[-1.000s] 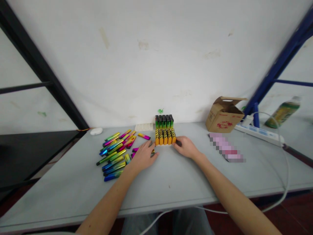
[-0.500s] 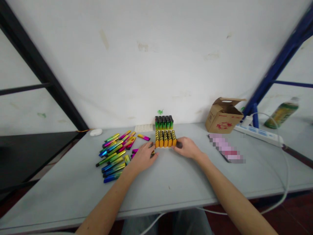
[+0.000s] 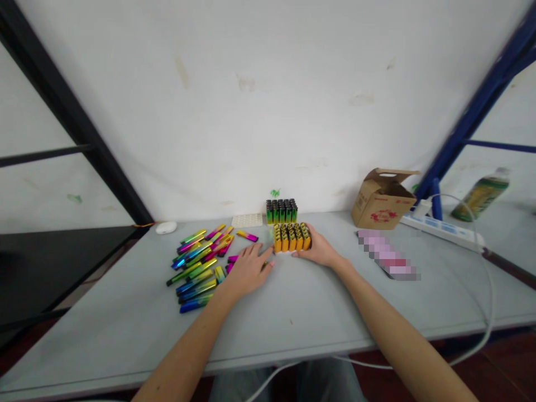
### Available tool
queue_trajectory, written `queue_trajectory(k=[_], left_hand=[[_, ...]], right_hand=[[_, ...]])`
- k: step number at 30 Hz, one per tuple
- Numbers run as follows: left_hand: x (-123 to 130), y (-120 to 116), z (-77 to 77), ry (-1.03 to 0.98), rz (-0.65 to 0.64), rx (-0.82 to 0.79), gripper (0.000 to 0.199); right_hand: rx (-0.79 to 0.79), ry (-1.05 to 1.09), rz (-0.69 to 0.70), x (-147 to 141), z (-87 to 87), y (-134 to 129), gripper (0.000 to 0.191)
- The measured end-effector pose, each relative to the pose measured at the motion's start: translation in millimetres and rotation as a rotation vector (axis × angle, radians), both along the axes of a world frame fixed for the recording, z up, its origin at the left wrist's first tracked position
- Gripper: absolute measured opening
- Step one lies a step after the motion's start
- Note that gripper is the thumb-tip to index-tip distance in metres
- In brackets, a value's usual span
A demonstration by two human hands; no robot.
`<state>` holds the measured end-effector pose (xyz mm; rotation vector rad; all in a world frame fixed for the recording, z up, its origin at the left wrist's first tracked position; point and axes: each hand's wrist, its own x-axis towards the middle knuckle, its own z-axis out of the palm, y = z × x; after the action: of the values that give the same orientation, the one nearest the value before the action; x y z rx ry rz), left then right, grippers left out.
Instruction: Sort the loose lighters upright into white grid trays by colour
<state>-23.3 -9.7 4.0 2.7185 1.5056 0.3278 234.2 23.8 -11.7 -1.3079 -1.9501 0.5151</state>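
Note:
A block of upright yellow-orange lighters (image 3: 292, 239) stands in rows at the middle of the table. My right hand (image 3: 319, 248) is closed round the block's right side. My left hand (image 3: 250, 269) lies palm down just left of it, fingers spread, its index fingertip near the block's lower left corner. Behind stands a second block of upright green lighters with black tops (image 3: 282, 211). Several shiny loose lighters in blue, green, yellow and pink (image 3: 196, 273) lie in a pile left of my left hand. One pink and yellow lighter (image 3: 247, 236) lies apart behind that hand.
A pale tray-like sheet (image 3: 247, 220) lies by the wall, with a white case (image 3: 166, 227) farther left. On the right are an open cardboard box (image 3: 383, 204), a blurred pink phone-like object (image 3: 387, 255), a white power strip (image 3: 444, 231), its cable and a bottle (image 3: 481, 195).
The yellow-orange block has shifted a little to the right, away from the green block's line. My right hand now wraps farther round its side, and my left hand's fingers are more spread.

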Motion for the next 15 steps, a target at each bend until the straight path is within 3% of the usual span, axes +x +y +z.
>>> queue_trajectory(k=[6,15], left_hand=[[-1.4,1.2,-0.6,-0.031,0.015,-0.022,0.054],[-2.6,1.8,-0.8,-0.005,0.004,-0.056,0.056]], right_hand=[[0.026,-0.087,-0.086,18.3,5.2,1.5,0.086],[-0.052,-0.069,-0.352,60.6,-7.4,16.4,0.087]])
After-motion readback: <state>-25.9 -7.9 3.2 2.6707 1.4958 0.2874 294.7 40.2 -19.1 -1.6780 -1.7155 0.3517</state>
